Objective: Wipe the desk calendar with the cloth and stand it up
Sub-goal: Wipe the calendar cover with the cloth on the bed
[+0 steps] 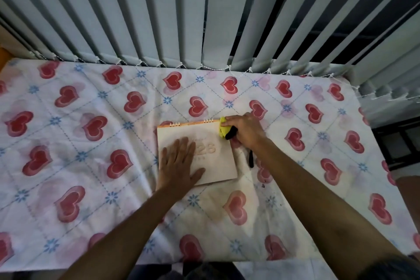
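A matt cream card-covered desk calendar (209, 154) with copper-coloured wire binding rings (175, 124) is lying on a soft, slightly creased heart-printed cotton-like tablecloth (91, 143). A fuzzy yellow cloth (223, 128), possibly microfibre, is showing black trim. Smooth, matt grey vertical blind slats (159, 18) are hanging behind.

- The light was dim, soft and cool, falling evenly on the white heart-patterned tablecloth (95, 166).
- The grey vertical window blinds (136, 11) fanned and bowed towards the edges, a wide-angle distortion.
- Shadows were faint and glare-free.
- Detail looked slightly soft throughout, blurriest at the lower corners.
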`<state>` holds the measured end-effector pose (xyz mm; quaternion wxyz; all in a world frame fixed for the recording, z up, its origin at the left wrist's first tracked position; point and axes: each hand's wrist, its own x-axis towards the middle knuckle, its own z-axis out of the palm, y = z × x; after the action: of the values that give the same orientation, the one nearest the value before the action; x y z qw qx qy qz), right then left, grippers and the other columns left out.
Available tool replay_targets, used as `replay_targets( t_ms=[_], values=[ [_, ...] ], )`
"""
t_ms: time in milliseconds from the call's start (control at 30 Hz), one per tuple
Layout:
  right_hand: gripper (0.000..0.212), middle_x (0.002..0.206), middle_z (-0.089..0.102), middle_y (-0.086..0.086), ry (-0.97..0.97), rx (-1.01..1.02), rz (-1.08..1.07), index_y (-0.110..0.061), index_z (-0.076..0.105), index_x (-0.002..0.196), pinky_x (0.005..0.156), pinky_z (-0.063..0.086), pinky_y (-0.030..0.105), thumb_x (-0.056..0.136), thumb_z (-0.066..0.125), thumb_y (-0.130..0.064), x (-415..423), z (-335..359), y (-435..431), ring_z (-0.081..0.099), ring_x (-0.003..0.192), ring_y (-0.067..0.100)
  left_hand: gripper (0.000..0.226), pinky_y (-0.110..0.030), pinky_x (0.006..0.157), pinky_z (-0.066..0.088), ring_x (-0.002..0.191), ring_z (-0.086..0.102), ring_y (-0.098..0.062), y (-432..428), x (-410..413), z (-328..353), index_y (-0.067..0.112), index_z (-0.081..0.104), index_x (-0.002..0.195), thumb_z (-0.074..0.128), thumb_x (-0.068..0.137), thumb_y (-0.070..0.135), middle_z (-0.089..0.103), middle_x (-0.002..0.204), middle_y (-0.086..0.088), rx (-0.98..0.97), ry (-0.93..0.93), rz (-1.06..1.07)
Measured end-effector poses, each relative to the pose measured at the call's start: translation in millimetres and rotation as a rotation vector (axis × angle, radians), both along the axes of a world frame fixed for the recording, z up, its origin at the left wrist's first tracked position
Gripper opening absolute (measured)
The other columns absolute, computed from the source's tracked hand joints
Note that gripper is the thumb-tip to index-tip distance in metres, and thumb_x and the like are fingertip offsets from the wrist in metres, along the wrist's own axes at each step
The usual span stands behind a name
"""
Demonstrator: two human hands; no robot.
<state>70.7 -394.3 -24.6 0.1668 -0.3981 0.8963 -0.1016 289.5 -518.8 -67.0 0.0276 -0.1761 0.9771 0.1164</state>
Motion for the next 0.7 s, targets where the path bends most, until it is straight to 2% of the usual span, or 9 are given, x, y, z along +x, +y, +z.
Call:
replay_targets(
  t_ms=[100, 200, 300, 367, 433, 500, 600, 667, 700],
  values=[
    [0.053, 0.137, 0.055, -0.007, 0.01, 0.006, 0.049, -0.035, 0.063, 0.119, 0.097, 0.042, 0.039, 0.079, 0.067, -0.002, 24, 4, 27, 0.049, 0.109, 0.028, 0.081, -0.053, 0.117, 0.004, 0.147, 0.01, -0.032, 0, 1, -2, 0.019, 0.013, 0.15, 0.014, 0.083, 0.066, 0.014, 0.159, -0.009, 0.008, -0.042, 0.011],
    [0.044, 0.136, 0.056, -0.008, 0.039, -0.011, 0.09, -0.036, 0.065, 0.116, 0.085, 0.042, 0.036, 0.085, 0.062, -0.005, 60, 3, 64, 0.051, 0.1, 0.03, 0.081, -0.055, 0.116, 0.011, 0.145, 0.018, -0.034, 2, -1, 1, 0.017, 0.02, 0.149, 0.017, 0.084, 0.066, 0.021, 0.158, -0.011, 0.019, -0.042, 0.015],
    [0.05, 0.127, 0.064, -0.009, 0.09, -0.062, 0.139, -0.034, 0.071, 0.107, 0.074, 0.043, 0.037, 0.073, 0.07, 0.003, 83, 5, 90, 0.056, 0.087, 0.032, 0.089, -0.057, 0.114, 0.016, 0.144, 0.023, -0.036, 2, -1, 3, 0.015, 0.025, 0.148, 0.003, 0.084, 0.072, 0.026, 0.156, -0.013, 0.006, -0.034, 0.002],
    [0.051, 0.126, 0.065, -0.008, 0.107, -0.055, 0.149, -0.032, 0.071, 0.107, 0.076, 0.045, 0.039, 0.068, 0.074, 0.002, 90, 4, 97, 0.057, 0.086, 0.032, 0.095, -0.056, 0.116, 0.014, 0.145, 0.019, -0.034, 1, 0, 2, 0.016, 0.022, 0.149, -0.01, 0.079, 0.073, 0.022, 0.157, -0.012, 0.012, -0.048, -0.004],
    [0.053, 0.127, 0.063, -0.01, 0.134, -0.034, 0.16, -0.034, 0.07, 0.109, 0.08, 0.045, 0.038, 0.068, 0.077, -0.001, 96, 5, 101, 0.056, 0.089, 0.031, 0.099, -0.055, 0.117, 0.01, 0.147, 0.013, -0.033, 1, -1, 2, 0.017, 0.018, 0.149, -0.014, 0.076, 0.075, 0.016, 0.159, -0.011, 0.016, -0.066, -0.004],
    [0.052, 0.133, 0.057, -0.015, 0.124, 0.008, 0.185, -0.037, 0.065, 0.116, 0.082, 0.041, 0.034, 0.075, 0.072, -0.005, 96, 6, 102, 0.051, 0.096, 0.029, 0.095, -0.054, 0.117, 0.005, 0.148, 0.006, -0.032, 1, -3, 2, 0.018, 0.013, 0.15, -0.006, 0.078, 0.076, 0.008, 0.16, -0.009, 0.029, -0.102, 0.003],
    [0.047, 0.134, 0.057, -0.013, -0.006, 0.054, 0.214, -0.034, 0.064, 0.119, 0.082, 0.039, 0.029, 0.082, 0.064, -0.005, 88, 15, 104, 0.05, 0.102, 0.025, 0.079, -0.051, 0.118, -0.003, 0.148, -0.007, -0.029, 3, -4, 6, 0.016, 0.0, 0.151, 0.023, 0.091, 0.063, -0.006, 0.161, -0.01, -0.024, -0.169, 0.014],
    [0.048, 0.126, 0.065, -0.004, -0.15, -0.069, 0.122, -0.025, 0.065, 0.116, 0.085, 0.046, 0.025, 0.078, 0.061, 0.004, 83, 25, 103, 0.058, 0.106, 0.024, 0.075, -0.05, 0.118, -0.005, 0.148, -0.007, -0.029, 8, -5, 14, 0.012, 0.001, 0.15, 0.03, 0.096, 0.053, -0.006, 0.161, -0.012, -0.035, -0.124, -0.005],
    [0.049, 0.121, 0.066, 0.0, -0.239, -0.15, 0.054, -0.021, 0.063, 0.115, 0.083, 0.047, 0.02, 0.076, 0.057, 0.008, 80, 33, 101, 0.06, 0.107, 0.022, 0.069, -0.049, 0.119, -0.002, 0.148, -0.001, -0.029, 14, -5, 21, 0.013, 0.007, 0.15, 0.034, 0.097, 0.048, 0.002, 0.161, -0.011, 0.022, -0.049, -0.001]
  ],
)
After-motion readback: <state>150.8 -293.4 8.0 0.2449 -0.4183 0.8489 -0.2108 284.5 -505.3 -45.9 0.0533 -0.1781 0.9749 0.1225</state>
